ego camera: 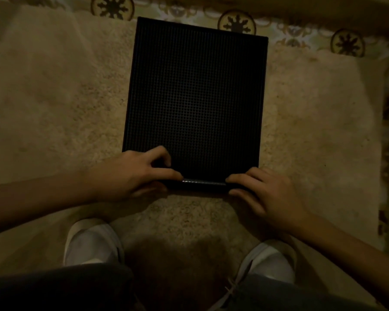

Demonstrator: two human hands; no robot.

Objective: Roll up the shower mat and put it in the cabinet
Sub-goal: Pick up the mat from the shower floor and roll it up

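A black shower mat (195, 90) with a fine grid texture lies flat on a beige shaggy rug, its long side running away from me. Its near edge is curled over into a thin roll (202, 184). My left hand (133, 176) grips the left end of that roll, fingers curled on top. My right hand (263, 194) grips the right end, thumb under the fold. No cabinet is in view.
The beige rug (54, 97) covers most of the floor. Patterned tiles with dark round motifs (236, 22) show beyond its far edge. My two feet in white shoes (92, 241) stand on the rug just behind the mat.
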